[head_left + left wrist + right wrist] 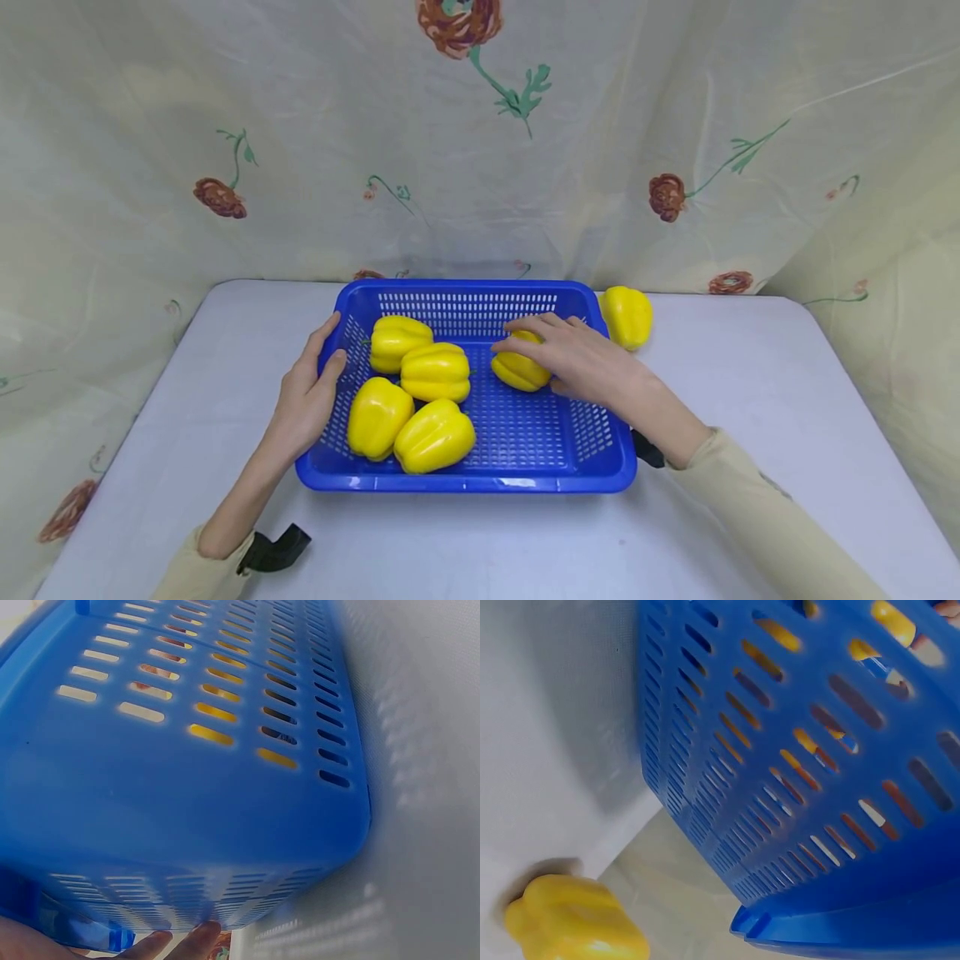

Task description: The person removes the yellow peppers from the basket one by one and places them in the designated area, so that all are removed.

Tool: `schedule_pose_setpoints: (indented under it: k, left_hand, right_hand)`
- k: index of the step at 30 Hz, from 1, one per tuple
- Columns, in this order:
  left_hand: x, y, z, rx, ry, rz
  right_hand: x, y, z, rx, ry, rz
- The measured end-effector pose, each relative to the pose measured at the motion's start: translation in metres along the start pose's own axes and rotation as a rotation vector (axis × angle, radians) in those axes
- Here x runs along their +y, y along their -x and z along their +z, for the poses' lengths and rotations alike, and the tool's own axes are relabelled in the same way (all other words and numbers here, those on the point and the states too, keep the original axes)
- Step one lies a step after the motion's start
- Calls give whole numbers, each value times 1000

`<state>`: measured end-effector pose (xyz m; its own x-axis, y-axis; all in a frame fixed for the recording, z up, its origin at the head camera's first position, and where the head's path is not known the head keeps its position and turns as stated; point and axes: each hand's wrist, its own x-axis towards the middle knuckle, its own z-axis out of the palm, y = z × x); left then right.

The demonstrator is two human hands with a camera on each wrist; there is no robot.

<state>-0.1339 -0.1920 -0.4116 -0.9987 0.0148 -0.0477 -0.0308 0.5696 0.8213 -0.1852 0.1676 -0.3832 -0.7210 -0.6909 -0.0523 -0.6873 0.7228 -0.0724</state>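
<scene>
A blue plastic basket [465,482] with slotted walls stands on the white-covered table. My left hand [303,404] grips its left rim, thumb over the edge and fingers along the outside; the left wrist view catches some fingertips [196,941] against the slotted wall. Reaching over the right side, my right hand [585,357] holds a yellow bell pepper [517,371] inside the basket, its fingers curved over the top. Several more yellow bell peppers [435,372] lie grouped in the left half. Through the slots in the right wrist view, only bits of yellow show.
Another yellow bell pepper [628,318] lies on the table just outside the basket's back right corner; it also shows low in the right wrist view. A flower-printed curtain [322,167] hangs behind and around the table [750,400]. Black straps [277,550] sit at my wrists.
</scene>
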Motion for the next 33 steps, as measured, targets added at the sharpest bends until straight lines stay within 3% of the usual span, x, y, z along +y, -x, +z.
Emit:
schedule_pose_setpoints:
  k: [7, 18, 33]
  left_hand:
    - [-1, 0, 0, -3, 5, -1]
    - [-2, 0, 0, 1, 5, 13]
    - [-1, -1, -1, 3, 8, 19]
  right_hand:
    - [0, -2, 5, 3, -27, 38]
    - [-2, -10, 15, 32, -10, -84]
    - [0, -9, 17, 52, -7, -86]
